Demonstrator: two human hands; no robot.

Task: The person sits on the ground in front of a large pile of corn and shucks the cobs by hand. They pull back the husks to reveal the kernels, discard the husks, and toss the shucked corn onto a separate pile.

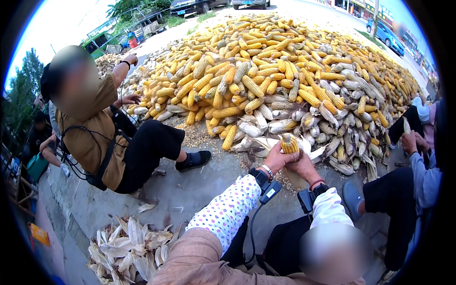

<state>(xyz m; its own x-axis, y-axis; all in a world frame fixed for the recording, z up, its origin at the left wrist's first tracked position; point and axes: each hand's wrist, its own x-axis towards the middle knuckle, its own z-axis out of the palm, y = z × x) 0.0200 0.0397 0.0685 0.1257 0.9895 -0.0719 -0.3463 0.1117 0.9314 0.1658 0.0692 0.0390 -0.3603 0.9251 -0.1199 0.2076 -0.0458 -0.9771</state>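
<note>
My left hand (pixel 280 156) is closed around a yellow ear of corn (pixel 289 144), whose kernels show at the top. Against its lower end, my right hand (pixel 301 164) grips the base and the pale husk leaves (pixel 313 148) that are peeled down and spread around the ear. Both hands touch each other, just in front of the near edge of a large heap of corn ears (pixel 249 82). Many ears in the heap are bare and yellow; others near my hands still wear dry, whitish husks.
A person in a brown top (pixel 92 139) sits at the left, an arm stretched over the heap. At the right another person's hands (pixel 409 140) hold an ear. Stripped husks (pixel 130 249) lie piled at lower left on the concrete. Loose kernels (pixel 199 133) lie by the heap. Vehicles stand beyond.
</note>
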